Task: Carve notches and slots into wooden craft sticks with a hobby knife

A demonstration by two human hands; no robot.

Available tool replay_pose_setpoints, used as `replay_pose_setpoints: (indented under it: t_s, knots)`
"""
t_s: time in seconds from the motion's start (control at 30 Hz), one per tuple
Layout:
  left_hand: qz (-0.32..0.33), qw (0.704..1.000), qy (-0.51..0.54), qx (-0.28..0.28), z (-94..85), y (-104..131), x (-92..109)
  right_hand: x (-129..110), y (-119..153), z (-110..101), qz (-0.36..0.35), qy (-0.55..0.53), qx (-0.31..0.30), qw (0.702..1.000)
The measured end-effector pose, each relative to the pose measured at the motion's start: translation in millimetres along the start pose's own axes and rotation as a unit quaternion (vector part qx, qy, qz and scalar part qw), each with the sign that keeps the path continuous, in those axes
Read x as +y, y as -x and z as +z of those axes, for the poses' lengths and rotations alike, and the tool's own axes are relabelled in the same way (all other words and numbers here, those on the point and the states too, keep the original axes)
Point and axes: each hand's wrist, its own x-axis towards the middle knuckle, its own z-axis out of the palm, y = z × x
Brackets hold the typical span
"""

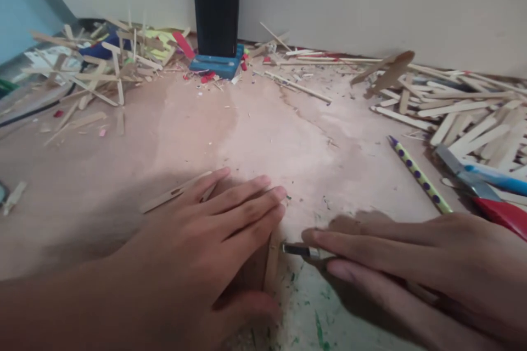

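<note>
Wooden strip (272,263) lies partly under flat left fingers (251,211), right fingers (370,248) grasping a tool (296,250), with pencil (418,174) and sticks (457,108) beyond

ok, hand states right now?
Left hand: open, palm down over a wooden strip.
Right hand: closed on a slim dark-tipped tool, tip beside the strip.
</note>
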Motion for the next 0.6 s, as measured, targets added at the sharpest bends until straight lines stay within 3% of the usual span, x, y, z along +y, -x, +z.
replay_pose_setpoints:
  t_s: [0.27,0.47,0.6]
  knots:
    - [0.011,0.999,0.034,0.023,0.7,-4,-2,3,-12,25,-0.021,0.013,0.006,1.0]
    - [-0.002,0.997,0.061,0.051,3.6,-5,-1,4,-18,29,-0.036,0.017,-0.01,0.999]
    - [0.004,0.998,0.061,0.033,3.5,-4,-2,4,-18,27,-0.038,0.027,-0.013,0.999]
